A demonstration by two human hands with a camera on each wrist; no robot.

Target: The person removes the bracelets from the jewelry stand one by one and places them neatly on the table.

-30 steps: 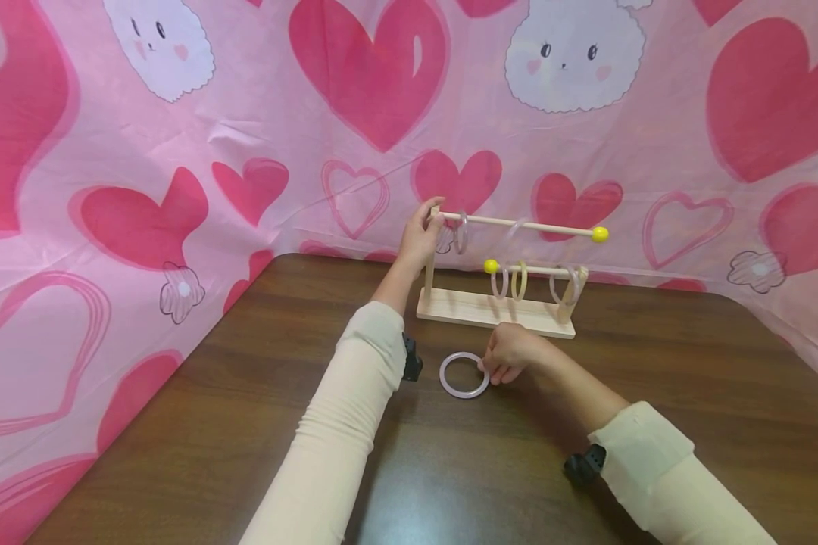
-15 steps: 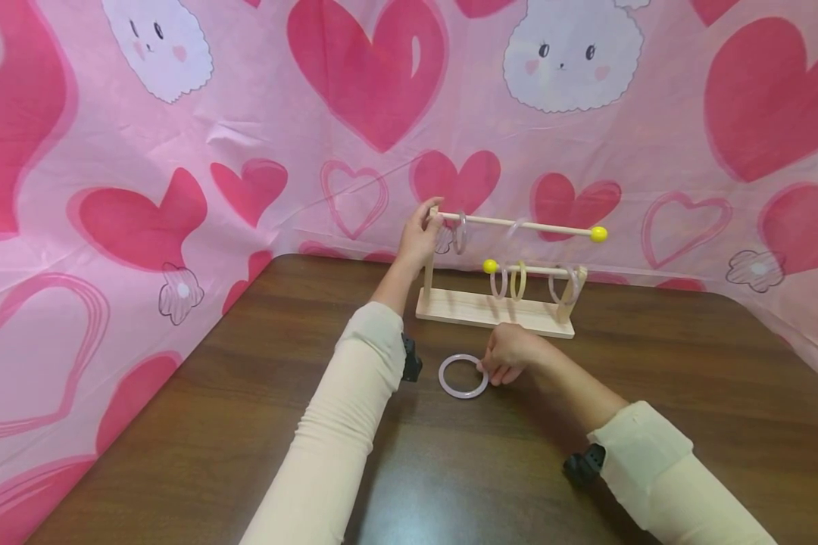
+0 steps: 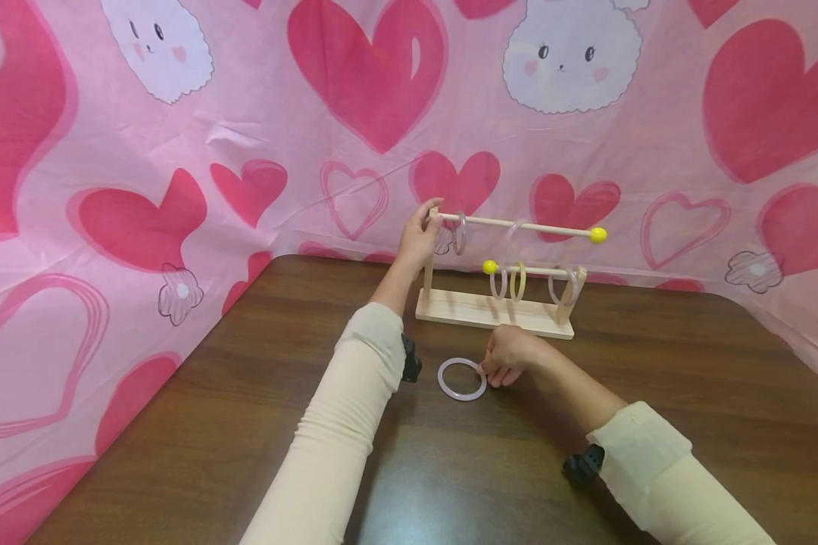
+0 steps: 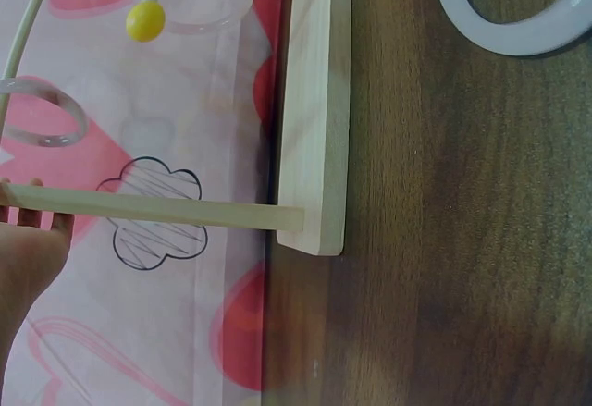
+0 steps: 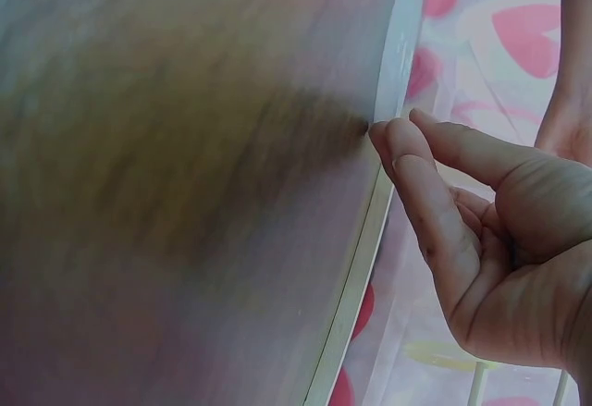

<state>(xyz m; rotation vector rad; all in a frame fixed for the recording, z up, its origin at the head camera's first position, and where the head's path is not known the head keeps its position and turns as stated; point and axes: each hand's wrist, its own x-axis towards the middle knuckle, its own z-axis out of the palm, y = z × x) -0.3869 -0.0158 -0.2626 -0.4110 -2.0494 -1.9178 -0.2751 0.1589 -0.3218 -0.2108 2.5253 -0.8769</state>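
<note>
My left hand point(image 3: 419, 238) grips the top of the left post point(image 4: 185, 210) of a wooden bangle stand point(image 3: 491, 312), its fingertips showing behind the post in the left wrist view. In front of the stand, my right hand point(image 3: 513, 354) pinches the right edge of a pale lilac bangle point(image 3: 441, 378) between thumb and fingers. That bangle is nearly flat, close over the table. Two clear, pale bangles hang on the stand's upper rod point(image 3: 552, 227). Its lower rod carries a yellow bangle point(image 3: 522, 284) and several pale ones.
Yellow balls cap the free ends: the upper ball point(image 3: 598, 235) points right, the lower ball point(image 3: 490, 267) left. A brown wooden table point(image 3: 245, 424) lies under everything. Pink heart-patterned cloth point(image 3: 245, 91) hangs behind and along the left side.
The lilac bangle has sunk slightly in the head view, with my right hand still holding its edge. My left hand has stayed on the post.
</note>
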